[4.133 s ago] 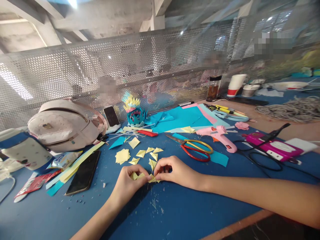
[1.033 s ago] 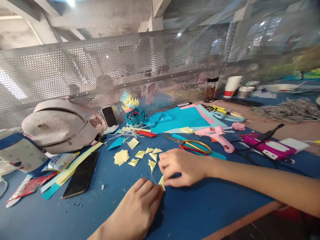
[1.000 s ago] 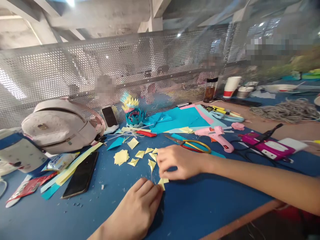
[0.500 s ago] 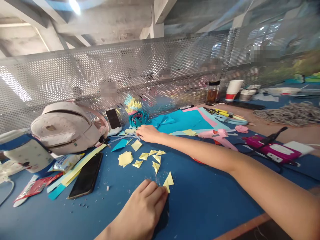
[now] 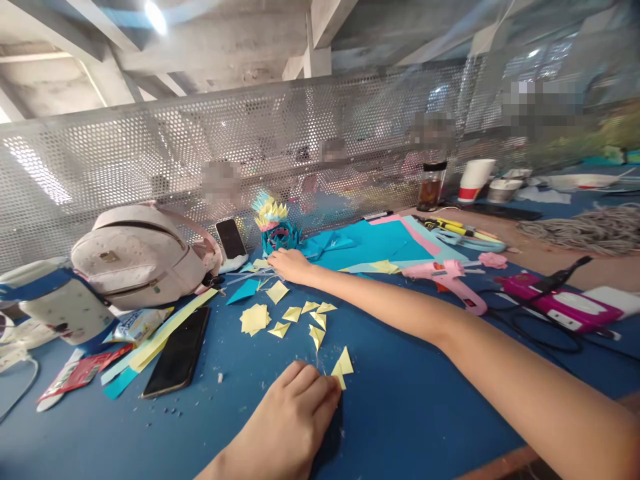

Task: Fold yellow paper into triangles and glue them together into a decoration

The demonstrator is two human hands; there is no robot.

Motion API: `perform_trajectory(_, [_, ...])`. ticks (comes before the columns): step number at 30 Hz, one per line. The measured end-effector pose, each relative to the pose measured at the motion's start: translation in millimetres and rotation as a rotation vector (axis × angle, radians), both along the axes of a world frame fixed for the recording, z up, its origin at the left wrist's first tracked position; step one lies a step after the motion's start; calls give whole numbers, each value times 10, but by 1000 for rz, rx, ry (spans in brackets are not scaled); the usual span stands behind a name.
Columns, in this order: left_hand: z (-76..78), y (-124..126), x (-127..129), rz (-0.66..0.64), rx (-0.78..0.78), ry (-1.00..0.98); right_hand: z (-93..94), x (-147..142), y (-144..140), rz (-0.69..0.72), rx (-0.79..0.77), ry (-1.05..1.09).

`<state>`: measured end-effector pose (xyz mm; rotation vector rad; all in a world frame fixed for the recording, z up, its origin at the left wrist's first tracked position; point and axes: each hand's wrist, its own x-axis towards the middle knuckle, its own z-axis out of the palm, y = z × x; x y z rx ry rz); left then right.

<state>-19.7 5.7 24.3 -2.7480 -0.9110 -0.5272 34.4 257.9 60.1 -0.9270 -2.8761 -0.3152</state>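
My left hand (image 5: 295,417) is closed near the front of the blue table, its fingertips pinching a folded yellow paper piece (image 5: 341,380). A pale yellow triangle (image 5: 346,360) shows just beyond those fingers. Stretched across the table, my right hand (image 5: 291,266) has its fingers curled down among thin, clear strips (image 5: 245,274) and paper scraps. What it grips, if anything, is hidden. Right behind it stands a blue, yellow and pink folded-paper model (image 5: 279,235). Between the hands lie several small folded yellow pieces (image 5: 291,314) and a stack of yellow paper squares (image 5: 255,319).
To the left are a black phone (image 5: 177,353), a pale backpack (image 5: 140,257) and a mug (image 5: 67,310). Blue paper sheets (image 5: 385,241) lie at the back. On the right are a pink glue gun (image 5: 447,277), a magenta device (image 5: 560,300) with cables, and a drink bottle (image 5: 431,187).
The view has shifted slightly, moving the scene a little right. My right hand has edged left toward the clear strips. My left hand keeps its pinch on the yellow piece.
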Motion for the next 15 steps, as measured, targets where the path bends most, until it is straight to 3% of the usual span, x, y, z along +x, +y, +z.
perform_trajectory(4, [22,-6,10,5,-4,11,151,375,-240,-30,-49,21])
perform_trajectory(10, [54,1,23,16,-6,29,398,1301,-684,-153,-117,33])
perform_trajectory(15, [57,-17,32,19,-29,27,310,1973,-901,-311,-91,-4])
